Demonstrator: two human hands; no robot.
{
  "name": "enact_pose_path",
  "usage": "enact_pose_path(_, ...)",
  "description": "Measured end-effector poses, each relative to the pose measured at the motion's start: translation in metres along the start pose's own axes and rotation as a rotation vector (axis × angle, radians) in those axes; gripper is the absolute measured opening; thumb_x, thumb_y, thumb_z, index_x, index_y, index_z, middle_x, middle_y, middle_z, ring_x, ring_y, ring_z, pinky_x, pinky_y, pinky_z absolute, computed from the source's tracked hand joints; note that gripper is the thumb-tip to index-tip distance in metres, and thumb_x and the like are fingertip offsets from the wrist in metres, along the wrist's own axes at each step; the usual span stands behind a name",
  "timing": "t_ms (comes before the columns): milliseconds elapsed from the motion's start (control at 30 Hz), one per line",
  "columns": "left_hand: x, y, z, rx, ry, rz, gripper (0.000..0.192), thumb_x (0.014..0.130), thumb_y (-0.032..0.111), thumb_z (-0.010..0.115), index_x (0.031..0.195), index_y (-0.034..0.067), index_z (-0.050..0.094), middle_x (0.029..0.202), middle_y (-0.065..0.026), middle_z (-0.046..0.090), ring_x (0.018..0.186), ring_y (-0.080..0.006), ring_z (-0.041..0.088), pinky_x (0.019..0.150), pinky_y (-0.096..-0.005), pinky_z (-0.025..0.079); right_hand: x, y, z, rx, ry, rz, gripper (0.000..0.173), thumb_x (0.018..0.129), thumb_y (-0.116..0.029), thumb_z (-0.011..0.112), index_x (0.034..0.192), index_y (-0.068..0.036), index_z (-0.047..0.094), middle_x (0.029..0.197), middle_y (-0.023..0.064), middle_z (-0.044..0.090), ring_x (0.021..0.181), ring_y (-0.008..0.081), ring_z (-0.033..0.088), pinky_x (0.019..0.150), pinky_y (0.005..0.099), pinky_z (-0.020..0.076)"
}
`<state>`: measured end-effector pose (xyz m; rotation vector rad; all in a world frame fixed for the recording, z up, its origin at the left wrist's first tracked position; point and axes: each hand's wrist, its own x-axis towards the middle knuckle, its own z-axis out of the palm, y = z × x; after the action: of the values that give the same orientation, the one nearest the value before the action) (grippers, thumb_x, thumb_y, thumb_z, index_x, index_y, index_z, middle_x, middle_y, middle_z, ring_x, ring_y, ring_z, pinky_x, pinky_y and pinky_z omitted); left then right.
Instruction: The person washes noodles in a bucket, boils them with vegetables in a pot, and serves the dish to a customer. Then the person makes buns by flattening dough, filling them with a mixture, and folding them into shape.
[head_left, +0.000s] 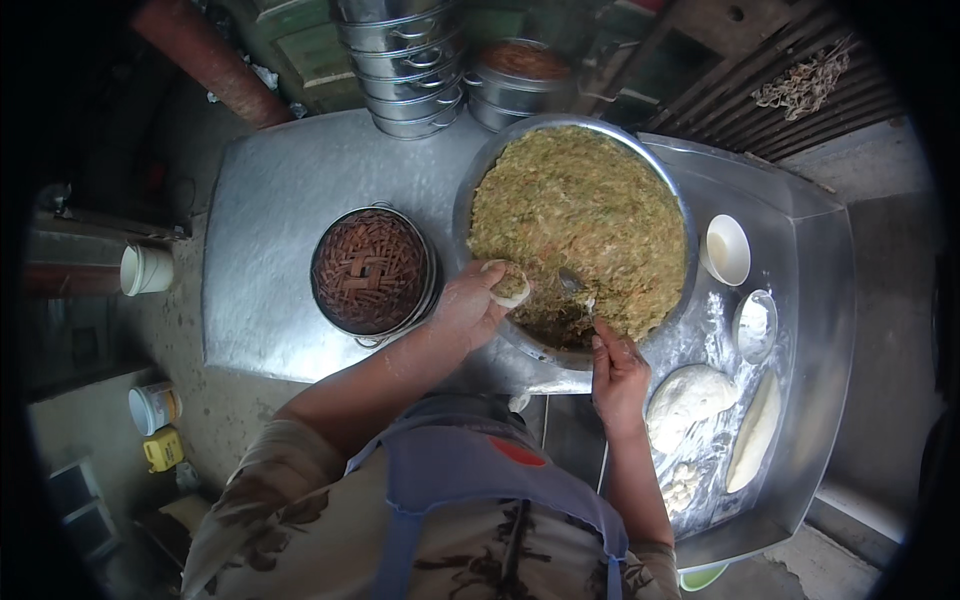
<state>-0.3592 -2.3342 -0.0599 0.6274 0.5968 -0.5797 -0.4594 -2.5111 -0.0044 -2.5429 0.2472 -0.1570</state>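
My left hand (472, 304) holds a round dough wrapper (510, 285) with some greenish filling in it, at the near left rim of a wide metal basin. Chopped vegetable filling (577, 210) is heaped in the metal basin (670, 178). In my right hand (619, 367) is the handle of a metal spoon (571, 280), its bowl down at the filling, close to a hollow at the basin's near side. Left of the basin stands a round metal steamer (430, 281) with a woven liner (366, 262) inside.
A white bowl (727, 250), a bowl of flour (755, 327), a dough mound (691, 405), a dough roll (754, 431) and small dough pieces (681, 487) lie on the floured right side. Stacked steamers (409, 75) and a metal pot (506, 94) stand at the back of the metal table (262, 247).
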Motion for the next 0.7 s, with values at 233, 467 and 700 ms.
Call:
enact_pose_path(233,-0.038,0.004,0.032,0.175,-0.484,0.000,0.026,0.096,0.004,0.048,0.122,0.004,0.052,0.130,-0.0195,0.053,0.116,-0.0325,0.056,0.101,-0.0441,0.046,0.022,0.017,0.017,0.268,0.109,-0.137,0.024,0.085,-0.010,0.065,0.109,-0.005,0.067,0.091,0.0108,0.063,0.081,0.0217,0.061,0.068,0.0299,0.0503)
enact_pose_path(467,-0.057,-0.022,0.065,0.271,-0.649,-0.098,0.032,0.095,0.004,0.049,0.127,0.005,0.051,0.137,-0.0150,0.047,0.114,-0.0256,0.057,0.092,-0.0424,0.052,-0.007,0.009,-0.033,1.110,0.011,0.131,0.023,0.088,-0.009,0.066,0.110,-0.001,0.065,0.096,0.0032,0.062,0.071,0.0081,0.054,0.062,0.0219,0.0442)
enact_pose_path(700,-0.075,-0.044,0.096,0.628,-0.765,-0.073,0.056,0.094,0.000,0.045,0.147,0.007,0.028,0.137,-0.0150,0.046,0.118,-0.0221,0.053,0.086,-0.0360,0.054,-0.027,0.023,-0.075,1.197,-0.110,0.399,0.018,0.085,-0.009,0.070,0.101,-0.002,0.067,0.090,0.0031,0.061,0.065,0.0075,0.051,0.059,0.0207,0.0407)
